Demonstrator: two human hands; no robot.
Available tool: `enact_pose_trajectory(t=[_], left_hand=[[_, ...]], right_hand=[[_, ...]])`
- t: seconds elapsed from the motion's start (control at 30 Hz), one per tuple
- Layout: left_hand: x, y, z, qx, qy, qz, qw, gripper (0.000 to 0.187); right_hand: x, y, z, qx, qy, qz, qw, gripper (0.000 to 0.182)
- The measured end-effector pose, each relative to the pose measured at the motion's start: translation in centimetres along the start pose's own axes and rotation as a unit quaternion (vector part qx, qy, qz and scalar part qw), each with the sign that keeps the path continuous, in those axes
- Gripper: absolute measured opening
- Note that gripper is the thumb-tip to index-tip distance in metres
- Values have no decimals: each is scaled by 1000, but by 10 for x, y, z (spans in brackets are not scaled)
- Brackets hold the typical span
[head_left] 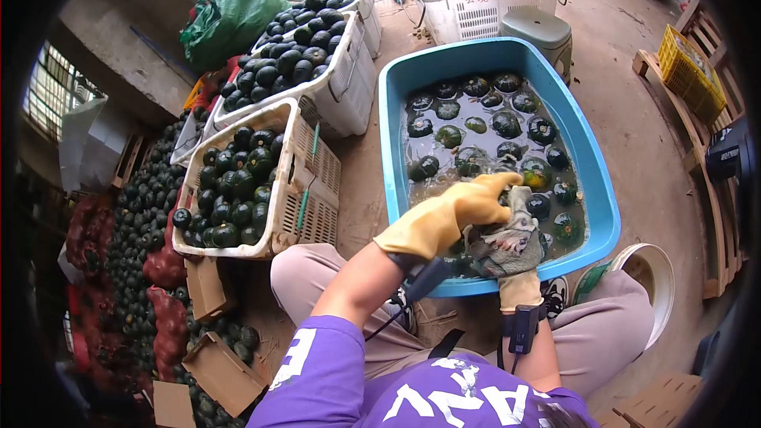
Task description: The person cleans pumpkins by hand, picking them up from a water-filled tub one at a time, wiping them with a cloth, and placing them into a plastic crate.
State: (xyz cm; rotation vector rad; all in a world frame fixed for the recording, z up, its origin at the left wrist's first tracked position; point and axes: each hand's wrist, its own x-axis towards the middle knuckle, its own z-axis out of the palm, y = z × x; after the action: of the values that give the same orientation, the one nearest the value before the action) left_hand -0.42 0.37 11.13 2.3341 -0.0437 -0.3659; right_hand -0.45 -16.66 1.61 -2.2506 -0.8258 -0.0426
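A blue tub (606, 214) of murky water holds several dark green round squashes (506, 124), one with an orange-yellow patch (537, 173). My left hand (452, 214), in a yellow rubber glove, reaches over the water from the left, its fingers curled beside the grey cloth; what they grip is hidden. My right hand (511, 250) wears a pale yellow glove and is covered by a wet, grubby grey cloth (517, 231), which hides its fingers. Both hands meet low in the tub, near its front edge.
White crates of squashes (269, 242) (349, 87) stand at the left, beside a loose heap (147, 214) and red net bags (165, 333). Behind the tub are a grey stool (535, 25) and white baskets (468, 20). A yellow crate (690, 71) rests on a wooden pallet at right.
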Motion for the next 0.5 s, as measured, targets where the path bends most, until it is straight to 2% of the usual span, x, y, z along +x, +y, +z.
enact_pose_trajectory(t=[0.03,0.13,0.17,0.2,0.23,0.27,0.3,0.33,0.4,0.47,0.5], left_hand=[[-15,27,9,-14,18,-7,1000,89],[-46,54,7,-192,33,30,980,94],[-40,41,14,-300,41,40,952,100],[-38,29,24,-344,100,33,933,103],[-33,20,27,-212,142,35,966,104],[-30,14,30,-76,180,33,980,105],[-29,14,25,49,122,11,991,108],[-28,13,32,104,102,-3,989,111],[-53,55,9,41,51,59,996,109],[-79,87,4,-182,88,57,978,106],[-74,79,15,-238,151,39,959,99]], right_hand=[[-2,0,-11,5,5,-7,1000,74],[-3,-11,-39,30,47,-23,998,78],[-4,-16,-37,-18,96,-42,994,93],[-6,-25,-34,-172,154,-96,968,84],[-4,-21,-27,-17,66,-12,998,84],[-4,-13,-9,142,-28,73,987,83],[-9,15,12,-51,-76,-5,996,85],[-15,19,12,-93,-95,-20,991,84],[-21,-2,-9,86,-13,-66,994,78],[-19,-16,-28,-81,-34,-73,993,77],[-17,-16,-26,-95,-19,-65,993,76]])
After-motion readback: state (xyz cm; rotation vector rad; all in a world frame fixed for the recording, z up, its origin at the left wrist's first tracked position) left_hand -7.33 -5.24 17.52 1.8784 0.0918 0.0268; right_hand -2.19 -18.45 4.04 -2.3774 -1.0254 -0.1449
